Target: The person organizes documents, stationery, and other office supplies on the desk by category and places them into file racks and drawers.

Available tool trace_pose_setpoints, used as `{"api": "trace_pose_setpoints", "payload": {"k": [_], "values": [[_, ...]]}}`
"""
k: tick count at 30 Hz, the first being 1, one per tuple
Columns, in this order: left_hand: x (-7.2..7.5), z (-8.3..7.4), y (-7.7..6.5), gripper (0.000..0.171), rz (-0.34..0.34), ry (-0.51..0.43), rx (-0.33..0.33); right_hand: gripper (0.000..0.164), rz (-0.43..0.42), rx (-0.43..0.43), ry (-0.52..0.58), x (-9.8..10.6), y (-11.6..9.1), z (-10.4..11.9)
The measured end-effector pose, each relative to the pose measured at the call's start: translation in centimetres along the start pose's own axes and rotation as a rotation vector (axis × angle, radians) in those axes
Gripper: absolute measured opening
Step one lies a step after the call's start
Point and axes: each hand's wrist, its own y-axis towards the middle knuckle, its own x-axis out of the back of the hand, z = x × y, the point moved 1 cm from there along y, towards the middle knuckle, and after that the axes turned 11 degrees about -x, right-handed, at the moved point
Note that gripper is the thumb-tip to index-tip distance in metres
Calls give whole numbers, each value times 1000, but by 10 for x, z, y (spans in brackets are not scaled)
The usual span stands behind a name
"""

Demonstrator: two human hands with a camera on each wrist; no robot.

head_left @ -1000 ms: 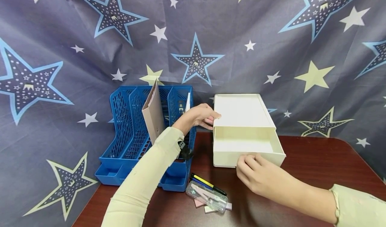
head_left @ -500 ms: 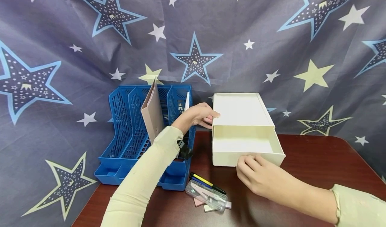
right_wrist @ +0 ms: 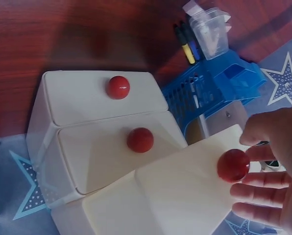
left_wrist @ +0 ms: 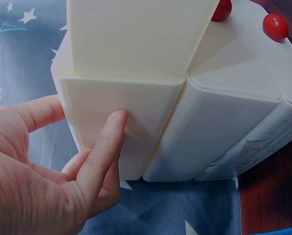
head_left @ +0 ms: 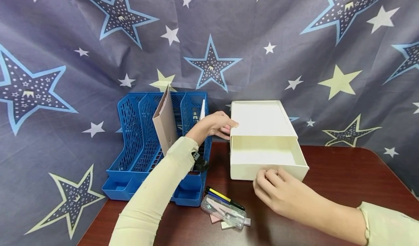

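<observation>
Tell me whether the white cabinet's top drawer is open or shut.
Open: in the head view the top drawer juts out from the white cabinet, its interior showing, with the right hand at its front.

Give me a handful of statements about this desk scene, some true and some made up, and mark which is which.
1. The top drawer of the white unit is open. True.
2. Its knobs are blue. False: they are red.
3. The left hand touches the white unit. True.
4. The pens lie inside the drawer. False: they lie on the table, next to a clear case.
5. A tan folder stands in the blue rack. True.
6. The right hand is inside the rack. False: it is at the open drawer's front.
</observation>
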Motion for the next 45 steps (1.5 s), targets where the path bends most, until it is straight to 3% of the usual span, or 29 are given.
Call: {"api": "trace_pose_setpoints", "payload": {"k": [4,8,12,16,19,25,37,45], "values": [[0,2,0,16,7,-7,-7,36,4,-56,77,5,4,7],[1,3,0,17,12,-7,-13,34,-30,-156,221,6,12,15],[1,3,0,17,9,-3,-14,33,-48,-242,361,0,18,23],[1,2,0,16,14,-11,-9,32,-33,-266,466,-8,20,33],[0,2,-1,15,18,-9,1,10,23,-272,523,-13,20,42],[0,1,0,14,23,-12,11,45,179,-318,545,-22,23,61],[4,3,2,15,21,-26,-5,44,514,-527,706,-55,36,85],[3,4,1,12,19,-33,2,48,606,-577,705,-71,41,96]]}}
